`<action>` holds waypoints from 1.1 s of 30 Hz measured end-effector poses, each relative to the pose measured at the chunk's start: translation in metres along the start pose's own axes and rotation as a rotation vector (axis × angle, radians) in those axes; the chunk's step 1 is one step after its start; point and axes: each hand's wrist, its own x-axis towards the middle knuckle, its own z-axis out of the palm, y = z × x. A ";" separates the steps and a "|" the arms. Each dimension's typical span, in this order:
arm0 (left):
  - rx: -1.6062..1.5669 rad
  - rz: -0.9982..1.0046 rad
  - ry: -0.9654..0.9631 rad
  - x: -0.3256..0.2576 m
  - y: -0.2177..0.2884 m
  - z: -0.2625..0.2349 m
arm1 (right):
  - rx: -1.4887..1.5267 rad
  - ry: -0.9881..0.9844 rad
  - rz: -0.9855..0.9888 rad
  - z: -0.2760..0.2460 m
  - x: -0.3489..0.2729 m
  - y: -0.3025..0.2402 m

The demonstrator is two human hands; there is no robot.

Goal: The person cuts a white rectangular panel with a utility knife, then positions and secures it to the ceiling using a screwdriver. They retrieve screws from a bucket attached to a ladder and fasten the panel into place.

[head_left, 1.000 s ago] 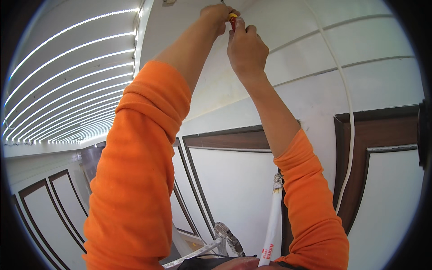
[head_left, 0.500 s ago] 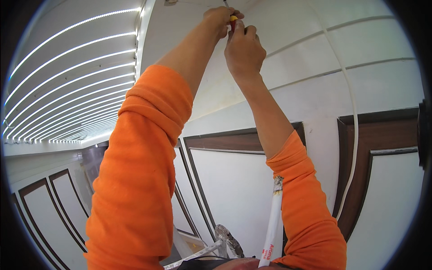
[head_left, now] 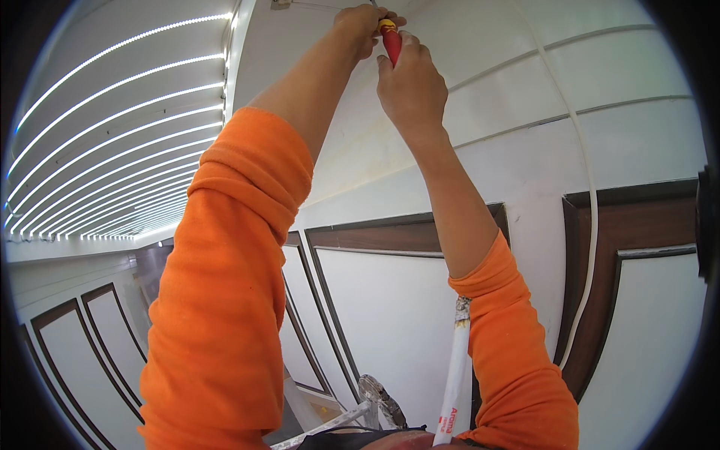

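right hand (head_left: pixel 411 81) is gripping, fingers clamped, a red-and-yellow screwdriver (head_left: pixel 390 39) pointing up at the white ceiling (head_left: pixel 480 45) | left hand (head_left: pixel 361 22) is touching the screwdriver tip, grip unclear | white cable (head_left: pixel 589 210) is hanging down the wall

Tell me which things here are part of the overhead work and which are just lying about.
In use:
- red and yellow screwdriver, gripped in the right hand
- left hand steadying its tip at the ceiling

Lying about:
- white tube standing below
- white cable hanging down the wall
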 end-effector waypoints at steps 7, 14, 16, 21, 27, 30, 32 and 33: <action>-0.090 0.006 -0.094 -0.003 -0.011 0.003 | 0.348 -0.054 0.167 -0.011 0.027 0.020; 0.108 0.051 -0.172 0.068 -0.030 -0.018 | -0.831 0.206 -0.428 0.009 0.006 0.014; -0.096 -0.039 -0.171 0.069 -0.035 -0.015 | -0.557 0.169 -0.289 0.014 0.009 0.016; 0.154 0.045 -0.044 0.054 -0.025 0.000 | 0.877 -0.225 0.453 -0.016 0.033 0.016; 0.055 -0.027 -0.038 0.072 -0.031 -0.012 | -0.710 0.225 -0.437 0.014 0.008 0.023; 0.066 0.040 -0.070 0.036 -0.028 -0.001 | 0.032 0.034 -0.049 -0.001 0.024 0.022; 0.053 0.007 -0.038 0.051 -0.026 -0.009 | 1.055 -0.389 0.466 -0.023 0.040 0.013; 0.048 -0.012 -0.027 0.060 -0.026 -0.010 | 1.007 -0.378 0.458 -0.022 0.041 0.025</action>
